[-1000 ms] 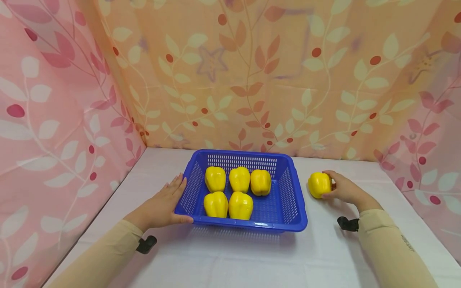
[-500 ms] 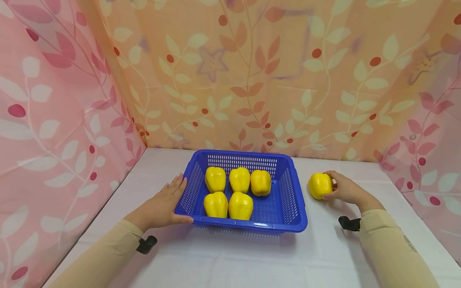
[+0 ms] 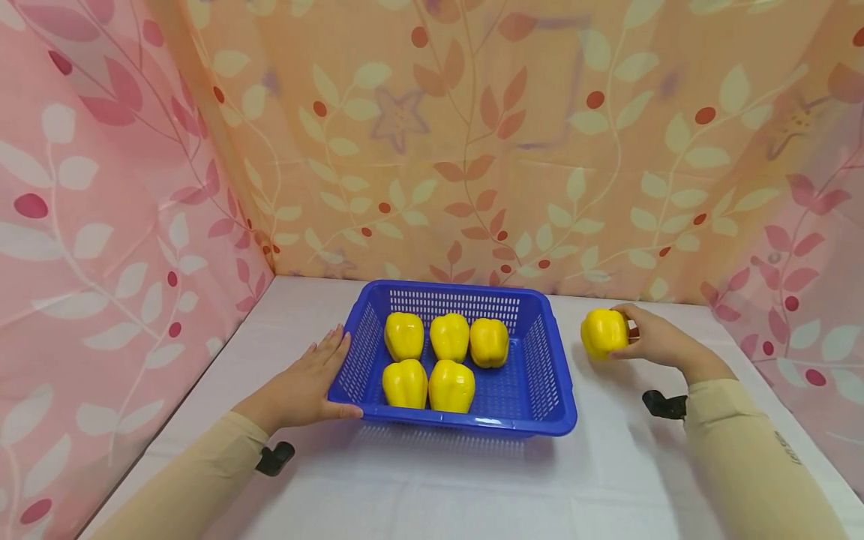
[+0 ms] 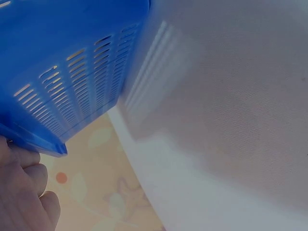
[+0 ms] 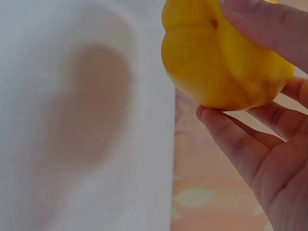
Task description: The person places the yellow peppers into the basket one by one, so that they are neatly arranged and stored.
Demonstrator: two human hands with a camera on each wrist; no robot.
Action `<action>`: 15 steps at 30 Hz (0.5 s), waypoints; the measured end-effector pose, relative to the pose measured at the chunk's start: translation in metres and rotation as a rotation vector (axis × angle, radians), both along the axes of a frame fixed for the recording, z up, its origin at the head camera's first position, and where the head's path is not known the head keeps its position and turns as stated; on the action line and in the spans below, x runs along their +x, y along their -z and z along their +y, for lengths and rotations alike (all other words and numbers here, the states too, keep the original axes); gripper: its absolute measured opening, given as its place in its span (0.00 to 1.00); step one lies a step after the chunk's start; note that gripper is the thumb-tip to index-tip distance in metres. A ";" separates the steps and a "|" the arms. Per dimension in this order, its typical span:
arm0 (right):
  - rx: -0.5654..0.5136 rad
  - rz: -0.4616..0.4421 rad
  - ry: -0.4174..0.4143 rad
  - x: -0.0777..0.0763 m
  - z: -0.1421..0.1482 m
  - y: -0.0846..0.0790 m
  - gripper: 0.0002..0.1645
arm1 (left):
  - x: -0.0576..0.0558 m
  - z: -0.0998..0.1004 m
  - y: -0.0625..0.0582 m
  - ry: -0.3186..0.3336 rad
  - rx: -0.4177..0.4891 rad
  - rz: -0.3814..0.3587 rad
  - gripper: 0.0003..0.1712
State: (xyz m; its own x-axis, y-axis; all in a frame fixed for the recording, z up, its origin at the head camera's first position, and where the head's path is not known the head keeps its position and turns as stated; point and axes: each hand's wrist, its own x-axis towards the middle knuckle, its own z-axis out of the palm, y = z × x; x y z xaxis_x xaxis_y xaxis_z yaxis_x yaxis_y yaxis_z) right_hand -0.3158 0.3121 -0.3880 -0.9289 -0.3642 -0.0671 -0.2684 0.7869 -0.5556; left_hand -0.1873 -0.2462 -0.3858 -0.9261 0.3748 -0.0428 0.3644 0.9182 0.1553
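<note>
My right hand (image 3: 658,341) grips a yellow bell pepper (image 3: 604,334) to the right of the basket, thumb on one side and fingertips on the other. In the right wrist view, the bell pepper (image 5: 219,57) hangs above the white cloth, its shadow apart from it. A blue plastic basket (image 3: 526,425) with slotted walls holds several more yellow bell peppers (image 3: 448,337), three in the back row and two in front. My left hand (image 3: 304,382) rests against the basket's left side, fingers straight, thumb at the front left corner. The left wrist view shows fingers (image 4: 36,178) at the basket's rim.
The table (image 3: 418,487) wears a white cloth. Behind it hangs an orange leaf-patterned curtain (image 3: 432,187), with pink patterned cloth (image 3: 121,225) along the left and right sides. A black wrist mount (image 3: 664,405) sticks out from the right sleeve, another from the left.
My right hand has raised the bell pepper off the table and shifted slightly right with it. The left hand, the basket and the peppers in it have stayed in place.
</note>
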 end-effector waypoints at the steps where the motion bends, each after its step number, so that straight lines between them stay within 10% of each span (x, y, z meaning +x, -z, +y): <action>1: -0.001 0.005 -0.003 0.000 -0.001 -0.004 0.53 | 0.000 0.000 0.000 0.000 0.000 0.001 0.70; 15: -0.086 0.005 -0.067 0.003 -0.024 -0.043 0.52 | 0.001 0.001 -0.001 0.004 -0.002 0.008 0.71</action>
State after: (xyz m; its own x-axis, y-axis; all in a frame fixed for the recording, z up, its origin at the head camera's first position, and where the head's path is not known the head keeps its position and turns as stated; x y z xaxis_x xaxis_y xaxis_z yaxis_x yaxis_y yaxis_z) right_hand -0.3125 0.2886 -0.3450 -0.9025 -0.4298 -0.0289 -0.3216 0.7168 -0.6187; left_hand -0.1867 -0.2457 -0.3852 -0.9250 0.3783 -0.0364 0.3691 0.9171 0.1508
